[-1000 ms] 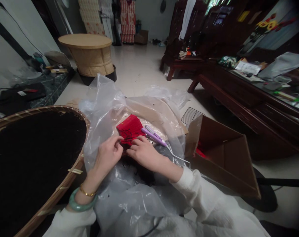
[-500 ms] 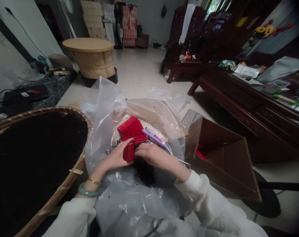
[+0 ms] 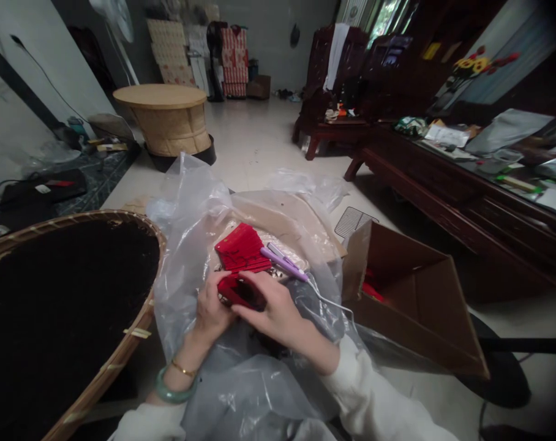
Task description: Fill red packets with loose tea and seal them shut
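Between my two hands is a small red packet (image 3: pixel 232 286), its dark mouth turned up toward me. My left hand (image 3: pixel 212 311) grips its left side. The thumb and fingers of my right hand (image 3: pixel 278 305) curve round the mouth from the right. Just beyond lies a fanned stack of red packets (image 3: pixel 244 246). A purple flat iron (image 3: pixel 285 263) with a pale cord rests at the right of that stack. Under and around my hands spreads a clear plastic bag (image 3: pixel 255 386); some dark loose material in it is mostly hidden by my hands.
On the left stands a wide woven tray (image 3: pixel 146 318) filled with dark loose material (image 3: pixel 67 306). To the right, an open cardboard box (image 3: pixel 411 318) holds something red. A wire rack (image 3: pixel 355 220) lies behind it. Farther off are a round table (image 3: pixel 161 97) and a long wooden table (image 3: pixel 443 202).
My right hand has come up to the packet's mouth. The packet, upright and narrow before, now tilts with its mouth spread and facing me. The stack and flat iron stay put.
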`<state>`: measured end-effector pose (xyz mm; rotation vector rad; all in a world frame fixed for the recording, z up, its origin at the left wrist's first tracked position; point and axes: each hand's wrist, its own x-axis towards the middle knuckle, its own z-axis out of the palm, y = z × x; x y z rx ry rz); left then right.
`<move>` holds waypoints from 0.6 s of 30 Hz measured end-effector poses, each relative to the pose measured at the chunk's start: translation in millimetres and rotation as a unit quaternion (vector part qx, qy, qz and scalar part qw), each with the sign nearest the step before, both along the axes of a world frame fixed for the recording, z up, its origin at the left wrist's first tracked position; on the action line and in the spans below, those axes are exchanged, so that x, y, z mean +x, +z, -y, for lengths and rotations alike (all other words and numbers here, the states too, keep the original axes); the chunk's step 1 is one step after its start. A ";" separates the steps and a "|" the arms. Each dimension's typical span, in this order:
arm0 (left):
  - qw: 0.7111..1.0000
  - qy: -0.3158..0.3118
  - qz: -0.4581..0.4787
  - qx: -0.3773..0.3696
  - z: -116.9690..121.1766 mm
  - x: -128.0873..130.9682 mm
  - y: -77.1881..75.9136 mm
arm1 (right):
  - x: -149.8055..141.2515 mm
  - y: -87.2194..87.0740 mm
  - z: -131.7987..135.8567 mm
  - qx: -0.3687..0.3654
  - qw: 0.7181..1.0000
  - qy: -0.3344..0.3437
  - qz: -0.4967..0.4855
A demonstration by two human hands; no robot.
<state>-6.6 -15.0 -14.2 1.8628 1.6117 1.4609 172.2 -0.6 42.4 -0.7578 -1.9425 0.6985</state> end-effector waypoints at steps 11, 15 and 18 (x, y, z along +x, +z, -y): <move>0.872 -0.152 0.250 -0.394 4.4 -2.2 13.2 | 14.4 3.0 -31.3 -0.184 0.977 -0.027 -0.100; 0.851 -0.196 0.240 -0.423 1.6 -3.0 22.8 | 15.7 2.2 -34.6 -0.276 0.953 -0.007 -0.123; 0.858 -0.195 0.242 -0.409 -4.2 -8.1 29.6 | 13.6 -2.8 -38.0 -0.297 0.948 0.015 -0.111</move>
